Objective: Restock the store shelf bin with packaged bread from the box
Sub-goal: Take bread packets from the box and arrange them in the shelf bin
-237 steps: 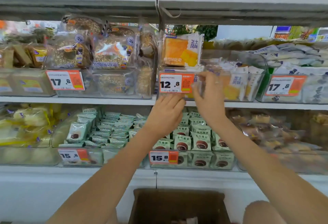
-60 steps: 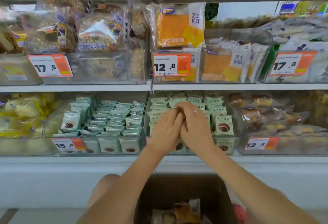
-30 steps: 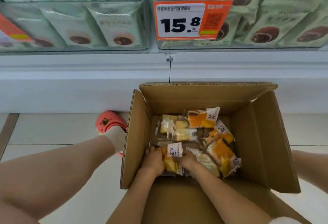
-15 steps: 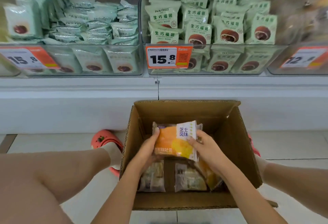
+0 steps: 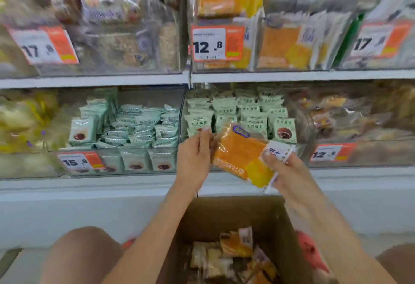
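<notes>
One bread pack [image 5: 241,155], two hands' grip

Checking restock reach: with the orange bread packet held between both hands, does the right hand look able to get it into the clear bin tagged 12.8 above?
Probably yes: the right hand grips the orange bread packet in open air, and nothing blocks the way up to the clear bin.

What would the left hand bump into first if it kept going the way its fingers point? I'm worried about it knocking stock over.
Probably the green packets in the lower shelf bin: the left hand, gripping the orange bread pack, points up towards them. Depth is unclear.
</notes>
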Motion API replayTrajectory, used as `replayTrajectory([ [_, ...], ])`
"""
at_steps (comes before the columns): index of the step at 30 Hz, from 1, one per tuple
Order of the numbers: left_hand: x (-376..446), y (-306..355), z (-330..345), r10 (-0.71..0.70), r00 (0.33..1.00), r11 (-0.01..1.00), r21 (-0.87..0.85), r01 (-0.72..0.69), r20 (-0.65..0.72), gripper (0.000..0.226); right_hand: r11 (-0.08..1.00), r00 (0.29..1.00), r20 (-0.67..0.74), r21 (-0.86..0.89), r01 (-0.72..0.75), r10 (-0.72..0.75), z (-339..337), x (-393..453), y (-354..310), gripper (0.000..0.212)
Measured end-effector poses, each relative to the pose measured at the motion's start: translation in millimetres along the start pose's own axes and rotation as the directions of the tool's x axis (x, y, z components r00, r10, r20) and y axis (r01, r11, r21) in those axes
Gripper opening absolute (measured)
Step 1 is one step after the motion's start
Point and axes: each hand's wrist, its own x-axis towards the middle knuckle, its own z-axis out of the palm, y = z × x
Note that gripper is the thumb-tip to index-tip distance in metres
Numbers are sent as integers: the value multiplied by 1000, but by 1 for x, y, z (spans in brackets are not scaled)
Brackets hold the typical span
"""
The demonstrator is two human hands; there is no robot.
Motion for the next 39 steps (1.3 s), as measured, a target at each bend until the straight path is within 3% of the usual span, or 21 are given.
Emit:
replayTrajectory([
  [2, 36, 25, -12, 280, 937, 939, 261, -223, -209, 45, 985, 985, -16, -30, 172, -172, -2, 11, -57, 69],
  [3, 56, 37, -15, 436, 858, 871, 367, -326, -272, 41, 966, 966, -44, -42, 254, -256, -3, 18, -84, 63],
  [5, 95, 60, -16, 646, 716, 726, 504, -468, -265, 43, 913, 906, -109, -67, 403, -408, -4, 34, -140, 36],
  [7, 137, 80, -8, 734, 662, 602, 597, -530, -152, 51, 846, 829, -168, -121, 520, -533, -3, 54, -192, 22],
  [10, 190, 95, 10, 762, 646, 440, 705, -555, 33, 56, 771, 744, -207, -202, 603, -636, 1, 95, -255, 35],
  [12, 212, 94, 21, 752, 654, 378, 760, -528, 80, 60, 743, 721, -199, -285, 605, -664, 2, 128, -285, 28],
  [15, 223, 86, 28, 760, 647, 372, 779, -505, 56, 63, 686, 691, -178, -435, 584, -701, 7, 182, -311, 26],
  [18, 224, 84, 29, 768, 638, 355, 789, -501, 60, 62, 609, 705, -117, -614, 502, -700, 22, 232, -324, 31],
  [23, 224, 83, 30, 779, 626, 357, 798, -486, 32, 60, 602, 825, -39, -703, 378, -564, 35, 301, -333, 51],
  [26, 226, 82, 31, 789, 614, 358, 797, -486, 20, 61, 635, 913, 18, -713, 296, -406, 26, 333, -328, 54],
  [28, 226, 81, 32, 788, 615, 360, 794, -490, 22, 61, 657, 935, 68, -694, 294, -347, 23, 345, -325, 53],
  [31, 226, 80, 33, 792, 611, 361, 791, -494, 20, 63, 630, 951, 90, -729, 266, -297, 21, 358, -323, 65],
  [32, 227, 80, 32, 796, 605, 359, 793, -492, 15, 63, 588, 956, 68, -776, 230, -285, 21, 359, -322, 59],
  [34, 227, 80, 33, 802, 597, 358, 795, -491, 8, 62, 515, 949, -4, -841, 167, -314, 19, 367, -319, 51],
  [39, 227, 80, 33, 805, 593, 357, 784, -508, 18, 63, 423, 907, -60, -896, 135, -417, 26, 370, -312, 69],
])
